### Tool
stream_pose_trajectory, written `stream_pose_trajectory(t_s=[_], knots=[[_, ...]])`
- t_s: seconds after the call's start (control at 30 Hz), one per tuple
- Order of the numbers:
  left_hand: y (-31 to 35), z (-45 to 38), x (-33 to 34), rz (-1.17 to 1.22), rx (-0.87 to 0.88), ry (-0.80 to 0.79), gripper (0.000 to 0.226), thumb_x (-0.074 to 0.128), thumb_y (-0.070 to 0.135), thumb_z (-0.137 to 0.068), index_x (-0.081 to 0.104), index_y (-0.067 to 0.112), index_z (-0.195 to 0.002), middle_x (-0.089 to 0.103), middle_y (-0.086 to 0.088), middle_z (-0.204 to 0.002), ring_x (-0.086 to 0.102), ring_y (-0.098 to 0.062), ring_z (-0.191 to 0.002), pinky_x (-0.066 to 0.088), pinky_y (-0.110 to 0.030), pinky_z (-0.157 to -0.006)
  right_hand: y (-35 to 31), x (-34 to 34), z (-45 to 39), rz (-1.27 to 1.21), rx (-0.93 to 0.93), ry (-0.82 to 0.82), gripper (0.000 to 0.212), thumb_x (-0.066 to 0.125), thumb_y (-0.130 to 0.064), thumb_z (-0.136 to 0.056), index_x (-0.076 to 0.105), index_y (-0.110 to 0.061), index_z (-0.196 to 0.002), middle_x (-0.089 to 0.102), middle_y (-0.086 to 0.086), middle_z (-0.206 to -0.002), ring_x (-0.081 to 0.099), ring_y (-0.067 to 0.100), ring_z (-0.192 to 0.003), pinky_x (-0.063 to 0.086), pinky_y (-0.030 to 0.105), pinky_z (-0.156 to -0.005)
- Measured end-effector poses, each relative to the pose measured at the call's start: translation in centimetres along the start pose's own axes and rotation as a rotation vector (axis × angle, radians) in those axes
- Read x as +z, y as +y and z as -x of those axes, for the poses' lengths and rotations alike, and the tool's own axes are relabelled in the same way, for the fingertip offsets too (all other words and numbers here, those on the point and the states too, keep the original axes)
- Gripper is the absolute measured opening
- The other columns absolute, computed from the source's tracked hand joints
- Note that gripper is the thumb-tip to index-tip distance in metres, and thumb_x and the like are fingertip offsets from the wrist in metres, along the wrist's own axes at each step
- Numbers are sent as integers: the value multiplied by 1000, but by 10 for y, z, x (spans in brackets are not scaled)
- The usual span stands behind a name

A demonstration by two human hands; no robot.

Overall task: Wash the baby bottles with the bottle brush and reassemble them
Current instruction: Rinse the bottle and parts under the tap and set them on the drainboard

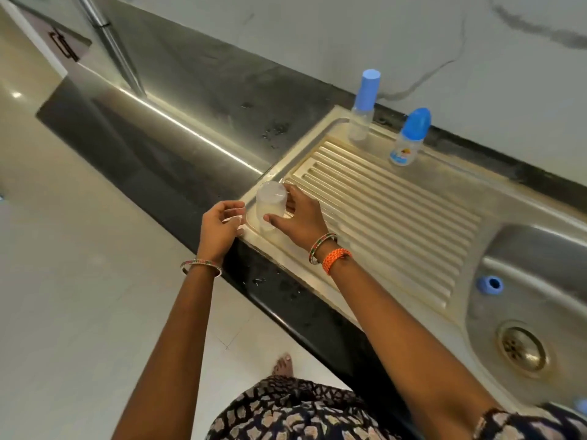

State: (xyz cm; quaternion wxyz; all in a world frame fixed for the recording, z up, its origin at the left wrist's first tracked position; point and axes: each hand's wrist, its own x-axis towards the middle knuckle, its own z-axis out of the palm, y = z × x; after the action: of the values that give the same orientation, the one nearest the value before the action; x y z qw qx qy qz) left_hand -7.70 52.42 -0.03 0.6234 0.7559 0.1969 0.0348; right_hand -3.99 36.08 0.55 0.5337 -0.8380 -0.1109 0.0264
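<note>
A clear plastic bottle body (270, 206), uncapped and apparently empty, stands at the ribbed steel drainboard's (397, 217) near corner, grasped by the right hand (298, 217). The left hand (222, 225) hovers beside it, fingers loosely curled, holding nothing. A blue screw ring (490, 284) lies in the steel sink basin (524, 268).

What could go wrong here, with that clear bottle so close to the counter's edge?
The clear bottle stands at the drainboard's near corner, held only lightly by the right hand; a nudge could tip it to the floor. The two capped bottles stand upright at the back and could topple if bumped. The blue ring in the sink might slide towards the drain.
</note>
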Motion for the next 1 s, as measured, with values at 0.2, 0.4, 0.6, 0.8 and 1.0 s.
stream_pose_trajectory(t_s=[0.2,0.4,0.6,0.8,1.0], knots=[[-7,-16,-3,19,-32,-8,25,53,-4,-88,64,9,-106,64,-10,-107,64,-21,-92,59,-34,-76,0,13,-11,116,-71,-36,61,81,-23,-72,53,-10,-125,64,7,-116,60,21,-105,51,35,-89],[1,5,20,184,197,556,8,48,8,-92,55,7,-89,53,5,-70,50,2,-58,43,-11,-56,-4,4,-4,113,-35,-114,90,81,-22,-71,29,-8,-143,48,11,-136,48,21,-123,39,24,-97],[17,64,94,263,556,258,19,43,18,-87,54,6,-76,51,17,-63,46,0,-58,39,-13,-57,5,-64,28,42,2,3,77,75,-11,-76,34,-13,-142,53,7,-129,50,14,-118,39,18,-95],[38,105,220,141,462,-228,23,46,28,-79,58,9,-74,45,7,-53,37,-14,-49,30,-33,-48,59,-183,102,-6,137,239,44,61,5,-79,55,-14,-119,61,-2,-98,60,11,-90,47,11,-77],[45,140,358,19,345,-588,13,48,8,-84,57,18,-88,55,-4,-61,47,-12,-48,39,-24,-46,146,-306,177,165,342,487,24,55,1,-83,69,-17,-88,69,-3,-82,65,10,-78,49,17,-74]])
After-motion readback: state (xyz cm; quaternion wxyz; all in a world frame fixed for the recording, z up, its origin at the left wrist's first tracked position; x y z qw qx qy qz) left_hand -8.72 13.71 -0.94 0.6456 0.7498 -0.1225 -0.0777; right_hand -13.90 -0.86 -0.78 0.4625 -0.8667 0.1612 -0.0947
